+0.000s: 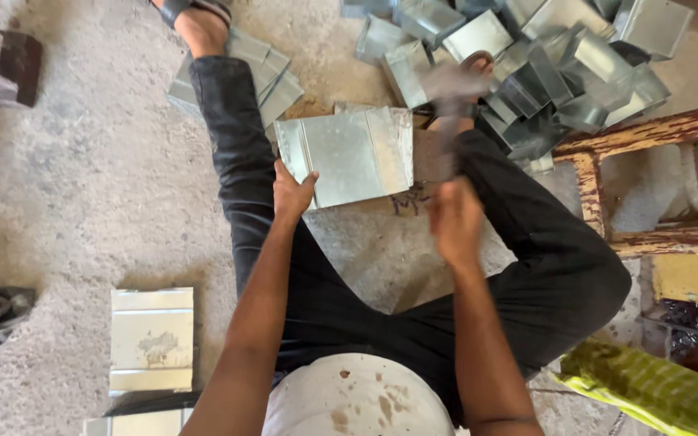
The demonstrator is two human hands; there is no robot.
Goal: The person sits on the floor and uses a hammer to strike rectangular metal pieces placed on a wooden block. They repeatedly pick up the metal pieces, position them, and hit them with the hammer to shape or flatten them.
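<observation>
I sit on a concrete floor with my legs spread. My left hand (291,194) grips the lower left corner of a folded galvanised metal sheet (347,155) that lies between my knees on a block. My right hand (456,220) is closed around the handle of a hammer (452,97), which is raised and blurred by motion over the sheet's right edge.
A heap of bent metal pieces (543,56) lies beyond my right knee. More sheets (272,73) lie under my left leg, and flat folded sheets (152,339) are stacked at the lower left. A worn wooden frame (648,186) stands at right, a green sack (648,387) beneath it.
</observation>
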